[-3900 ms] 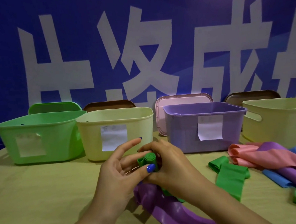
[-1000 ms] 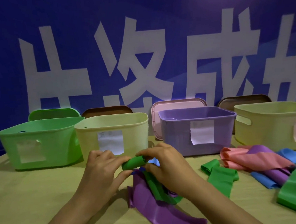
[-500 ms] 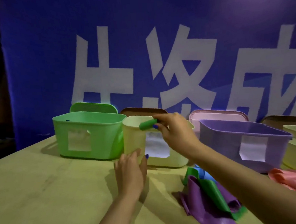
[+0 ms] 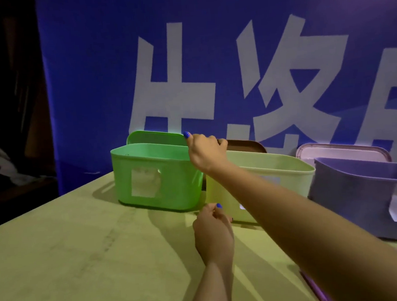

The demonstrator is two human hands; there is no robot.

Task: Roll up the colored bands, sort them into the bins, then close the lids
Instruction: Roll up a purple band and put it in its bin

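Fingers of our right hand [image 4: 206, 153] are curling at the smooth green plastic bin's [image 4: 157, 176] back rim, contents hidden; our left hand [image 4: 214, 234] is hovering loosely curled, holding nothing.

I am looking at a wide blue banner [image 4: 94, 87] that is hanging upright behind the table [image 4: 71, 265] and filling most of the view. Large white characters [image 4: 177, 93] are running across it. The table top is showing a pale yellowish surface with faint marks. At the left a dark, dim area [image 4: 8, 93] is lying in shadow, with something pale and crumpled [image 4: 0, 152] that I cannot make out.
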